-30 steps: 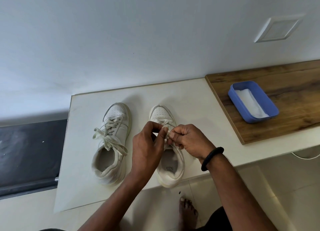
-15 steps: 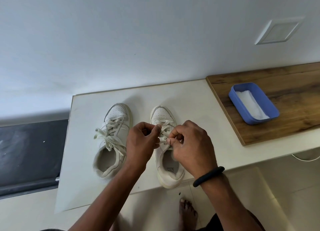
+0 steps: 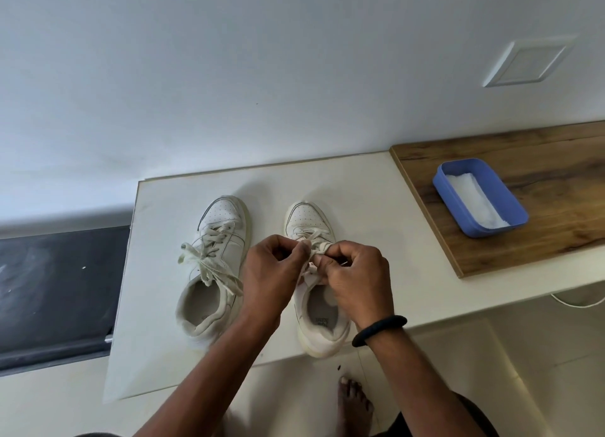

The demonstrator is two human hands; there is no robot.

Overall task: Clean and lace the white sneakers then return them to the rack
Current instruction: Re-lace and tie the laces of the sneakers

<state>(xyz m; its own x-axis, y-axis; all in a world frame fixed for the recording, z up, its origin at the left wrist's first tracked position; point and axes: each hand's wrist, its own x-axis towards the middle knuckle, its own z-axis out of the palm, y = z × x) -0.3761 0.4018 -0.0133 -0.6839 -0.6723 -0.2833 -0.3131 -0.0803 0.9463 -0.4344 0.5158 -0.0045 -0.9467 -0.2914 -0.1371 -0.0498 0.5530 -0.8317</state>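
The lace (image 3: 322,247) of the unfinished sneaker (image 3: 307,217), whose heel is at the table's (image 3: 360,181) front edge, has been gathered tighter over the last second, being pinched by the left hand (image 3: 271,273) and right hand (image 3: 353,279) now brought together, so lacing is judged almost finished.

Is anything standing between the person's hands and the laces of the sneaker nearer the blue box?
Nothing visible does. The left hand and the right hand both pinch the laces over the tongue of that sneaker. The other sneaker stands apart beside it, and the blue box lies off on the wooden board.
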